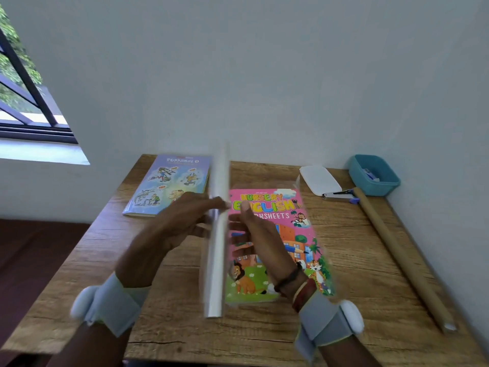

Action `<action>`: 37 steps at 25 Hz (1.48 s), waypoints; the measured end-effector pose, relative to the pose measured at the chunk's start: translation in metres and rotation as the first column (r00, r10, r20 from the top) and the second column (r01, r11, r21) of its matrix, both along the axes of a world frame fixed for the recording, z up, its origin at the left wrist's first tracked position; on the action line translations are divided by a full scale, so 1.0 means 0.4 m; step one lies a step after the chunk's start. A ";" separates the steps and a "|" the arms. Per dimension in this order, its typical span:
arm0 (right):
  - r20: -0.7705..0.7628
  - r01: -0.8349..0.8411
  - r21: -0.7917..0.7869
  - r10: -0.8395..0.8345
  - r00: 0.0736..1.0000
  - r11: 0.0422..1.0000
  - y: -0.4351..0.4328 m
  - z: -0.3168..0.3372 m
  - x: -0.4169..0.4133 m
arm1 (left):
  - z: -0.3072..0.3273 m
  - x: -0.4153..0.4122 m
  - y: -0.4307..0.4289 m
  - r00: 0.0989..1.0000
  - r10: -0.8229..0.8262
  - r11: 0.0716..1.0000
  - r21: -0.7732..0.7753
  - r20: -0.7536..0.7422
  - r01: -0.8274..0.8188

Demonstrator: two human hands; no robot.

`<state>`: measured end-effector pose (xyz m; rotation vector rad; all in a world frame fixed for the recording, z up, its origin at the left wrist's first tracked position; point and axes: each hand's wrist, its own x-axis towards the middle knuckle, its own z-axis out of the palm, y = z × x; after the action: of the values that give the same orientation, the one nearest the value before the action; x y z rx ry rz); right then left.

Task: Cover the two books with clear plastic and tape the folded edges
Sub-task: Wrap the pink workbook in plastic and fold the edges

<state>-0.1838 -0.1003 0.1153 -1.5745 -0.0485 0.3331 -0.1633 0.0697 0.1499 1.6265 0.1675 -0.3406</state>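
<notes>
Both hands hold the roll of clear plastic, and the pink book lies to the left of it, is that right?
Not quite. Both the left hand and the right hand hold the roll of clear plastic, but the pink book lies to its right, as the head view shows.

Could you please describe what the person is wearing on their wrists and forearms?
Behind the left hand and the right hand, each wrist carries a wide pale grey-blue fabric strap with a smooth white rounded pod on its outer side. The right wrist also has a thin dark bracelet and red and cream bands. No sleeves or cables show.
</notes>
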 end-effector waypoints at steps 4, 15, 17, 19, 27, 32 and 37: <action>-0.105 0.036 -0.016 -0.037 0.994 0.999 -0.043 0.001 0.050 | 0.003 0.035 -0.109 0.997 -0.079 0.996 0.032 -0.022 0.080; -0.314 0.320 0.069 -0.284 0.906 0.945 -0.216 -0.035 0.057 | -0.135 0.032 -0.241 0.989 -0.133 0.949 0.298 0.071 0.106; -0.344 0.340 0.079 -0.295 0.892 0.937 -0.238 -0.025 0.052 | -0.152 0.031 -0.259 0.972 -0.165 0.931 0.351 0.165 0.099; -0.361 0.334 0.097 -0.280 0.889 0.937 -0.258 -0.012 0.048 | -0.168 0.041 -0.274 0.931 -0.244 0.891 0.442 0.271 0.105; -0.435 0.287 0.097 -0.219 0.874 0.953 -0.350 -0.021 0.053 | -0.210 0.054 -0.317 0.793 -0.445 0.783 0.610 0.416 0.119; -0.382 0.274 0.039 -0.239 0.892 0.961 -0.420 0.005 0.037 | -0.225 0.064 -0.349 0.686 -0.605 0.709 0.665 0.404 0.235; 0.103 0.439 -0.421 -0.439 0.892 0.793 -0.560 0.068 0.002 | -0.211 0.096 -0.386 0.647 -0.633 0.671 0.718 0.425 0.185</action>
<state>-0.1830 -0.3244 0.1426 -1.9701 0.4198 -0.0352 -0.1251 -0.0846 0.0653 2.3635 -0.7691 -0.0463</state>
